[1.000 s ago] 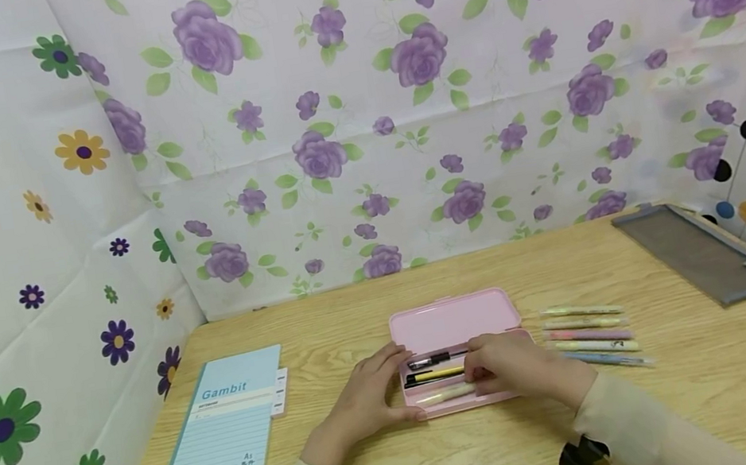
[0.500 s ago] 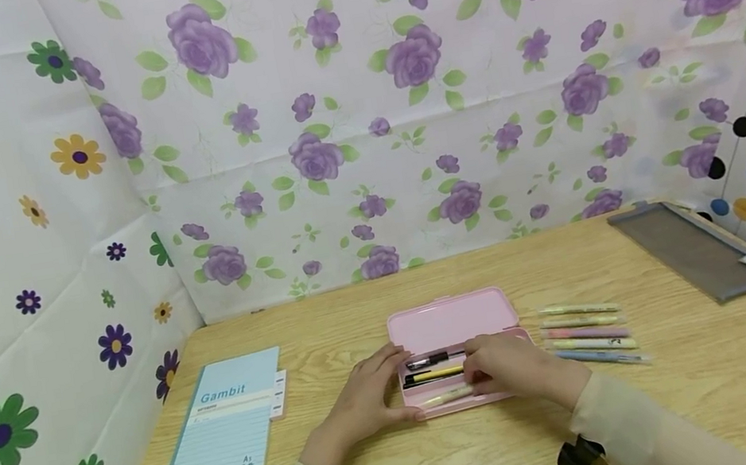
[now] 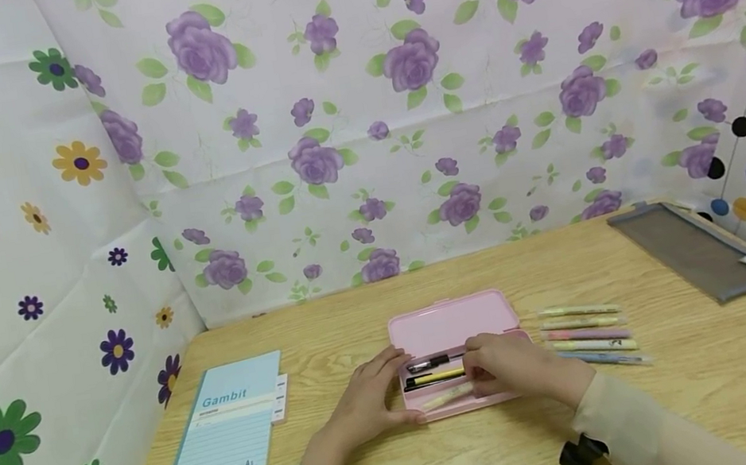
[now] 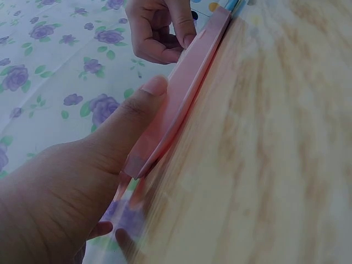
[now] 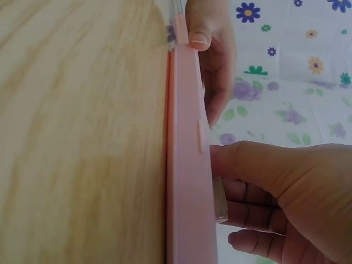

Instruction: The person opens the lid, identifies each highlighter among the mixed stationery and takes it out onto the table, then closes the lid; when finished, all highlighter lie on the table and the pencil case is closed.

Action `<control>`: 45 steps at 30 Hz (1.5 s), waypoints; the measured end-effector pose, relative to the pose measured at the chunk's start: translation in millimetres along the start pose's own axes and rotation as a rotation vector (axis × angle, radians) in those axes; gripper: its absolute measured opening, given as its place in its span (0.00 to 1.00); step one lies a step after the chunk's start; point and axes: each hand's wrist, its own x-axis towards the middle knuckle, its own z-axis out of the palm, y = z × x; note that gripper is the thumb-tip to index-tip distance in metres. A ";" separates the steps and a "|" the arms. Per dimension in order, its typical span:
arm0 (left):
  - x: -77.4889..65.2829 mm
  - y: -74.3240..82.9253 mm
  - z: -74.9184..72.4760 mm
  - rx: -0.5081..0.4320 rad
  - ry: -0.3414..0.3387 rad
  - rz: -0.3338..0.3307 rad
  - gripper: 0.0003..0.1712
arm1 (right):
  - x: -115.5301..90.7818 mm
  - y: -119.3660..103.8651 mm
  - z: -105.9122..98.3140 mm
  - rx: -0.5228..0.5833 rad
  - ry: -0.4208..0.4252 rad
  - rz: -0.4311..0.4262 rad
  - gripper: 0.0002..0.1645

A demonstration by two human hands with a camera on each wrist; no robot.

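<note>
A pink pencil case [image 3: 454, 324] lies on the table with its lid folded back. My left hand [image 3: 367, 400] grips its left end, thumb along the front wall and fingers at the back corner; in the left wrist view the thumb [image 4: 129, 113] presses the pink wall. With thumb and fingers, my right hand [image 3: 519, 365] pinches a pale yellow pen [image 3: 447, 397] in the front compartment. The pen's end [image 5: 219, 204] shows beside the thumb in the right wrist view. Behind it in the case lie a black-capped clear pen [image 3: 429, 364] and a yellow-and-black pen [image 3: 438, 375].
Right of the case, several pastel pens [image 3: 587, 335] lie in a row. A light blue notebook [image 3: 223, 440] rests at the left, with a white tabbed pad [image 3: 280, 399] partly under it. A grey mesh pouch [image 3: 702, 252] lies at the back right.
The pale yellow pen has tilted slightly inside the front compartment, its left end nearer the front wall. Both hands keep nearly the same places. The head view has shifted a little.
</note>
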 end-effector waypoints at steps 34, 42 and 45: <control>0.7 -1.3 0.4 -0.008 0.026 0.019 0.53 | -18.8 15.4 -49.6 0.033 -0.006 0.061 0.07; 0.0 0.3 0.5 -0.009 0.009 0.010 0.54 | -31.1 24.5 -54.6 0.020 0.009 0.102 0.08; 0.1 0.5 0.5 -0.007 0.008 0.009 0.53 | -36.3 28.0 -57.1 0.016 0.006 0.124 0.08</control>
